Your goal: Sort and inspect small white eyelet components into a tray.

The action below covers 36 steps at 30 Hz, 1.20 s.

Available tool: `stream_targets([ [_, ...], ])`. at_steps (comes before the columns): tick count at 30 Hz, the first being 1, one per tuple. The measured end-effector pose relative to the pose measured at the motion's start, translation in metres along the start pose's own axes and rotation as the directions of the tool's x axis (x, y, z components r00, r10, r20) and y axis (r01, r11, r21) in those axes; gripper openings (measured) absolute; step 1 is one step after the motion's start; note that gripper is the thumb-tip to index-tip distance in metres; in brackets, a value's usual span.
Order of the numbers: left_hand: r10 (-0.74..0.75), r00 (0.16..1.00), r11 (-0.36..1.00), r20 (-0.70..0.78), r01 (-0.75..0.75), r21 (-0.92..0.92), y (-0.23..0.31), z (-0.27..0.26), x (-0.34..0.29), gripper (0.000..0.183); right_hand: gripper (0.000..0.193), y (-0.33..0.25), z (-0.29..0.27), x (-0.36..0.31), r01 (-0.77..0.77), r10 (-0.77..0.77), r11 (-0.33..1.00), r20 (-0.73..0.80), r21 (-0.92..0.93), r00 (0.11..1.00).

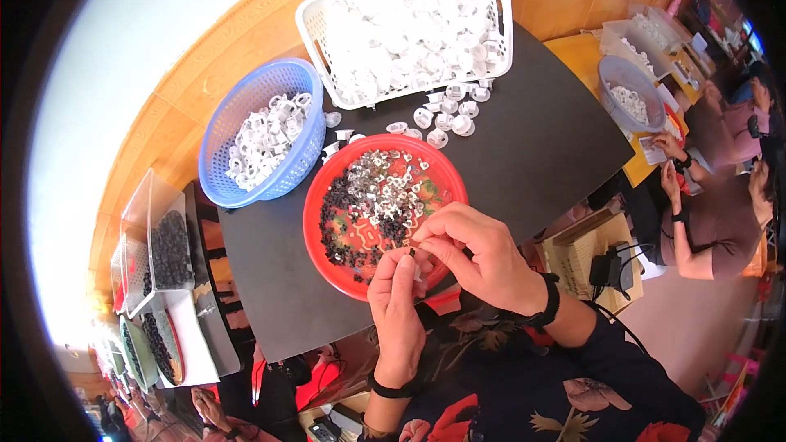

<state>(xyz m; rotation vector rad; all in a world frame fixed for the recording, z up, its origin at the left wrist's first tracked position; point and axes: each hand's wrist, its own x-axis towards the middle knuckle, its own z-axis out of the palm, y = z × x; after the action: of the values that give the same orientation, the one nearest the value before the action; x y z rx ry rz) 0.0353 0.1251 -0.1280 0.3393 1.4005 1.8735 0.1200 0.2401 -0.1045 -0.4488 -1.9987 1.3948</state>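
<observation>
Over the near rim of a red plate (455, 182), both my hands meet, their fingertips nearly touching. My left hand (396, 304) is closed in a pinch on a small whitish, partly clear piece (421, 275), and a tiny black bit shows at its fingertips. Thumb and forefinger of my right hand (485, 260) are pinched together just beside it; whatever they hold is too small to name. On the plate lie many tiny black pieces (334, 221) along the left side and a pile of small white and clear pieces (385, 184) toward the middle.
Behind the plate stand a blue basket (214, 151) of white ring-like parts and a white basket (304, 26) heaped with white parts. Loose white caps (444, 121) lie on the dark table (540, 115). A cardboard box (573, 254) is right; co-workers sit at both sides.
</observation>
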Motion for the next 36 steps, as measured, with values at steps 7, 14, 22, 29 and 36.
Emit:
stream_targets([
  [7, -0.052, 0.996, 0.999, 0.070, 0.052, 0.010, -0.001, -0.002, 0.012, 0.019, 0.008, 0.016, -0.010, 0.006, 0.154, -0.143, 0.985, 0.139, -0.073, 0.980],
  [14, 0.112, 0.992, 0.969, 0.062, -0.123, 0.217, -0.003, 0.001, 0.024, 0.019, 0.009, 0.009, -0.001, 0.013, 0.014, -0.015, 0.997, -0.018, -0.082, 1.000],
  [22, 0.128, 0.990, 0.973, 0.062, -0.137, 0.184, -0.008, -0.003, 0.025, 0.016, 0.012, 0.016, 0.001, 0.013, 0.059, -0.063, 0.986, -0.024, -0.155, 0.998],
  [29, 0.015, 0.993, 0.995, 0.115, -0.002, -0.104, 0.004, -0.006, 0.025, 0.016, 0.007, 0.010, -0.016, 0.023, 0.070, -0.073, 0.997, 0.156, 0.021, 0.985],
  [36, -0.003, 0.988, 0.979, 0.155, 0.034, -0.200, 0.007, -0.010, 0.022, 0.015, 0.008, 0.002, -0.016, 0.028, 0.167, -0.135, 0.981, 0.271, -0.098, 0.953],
])
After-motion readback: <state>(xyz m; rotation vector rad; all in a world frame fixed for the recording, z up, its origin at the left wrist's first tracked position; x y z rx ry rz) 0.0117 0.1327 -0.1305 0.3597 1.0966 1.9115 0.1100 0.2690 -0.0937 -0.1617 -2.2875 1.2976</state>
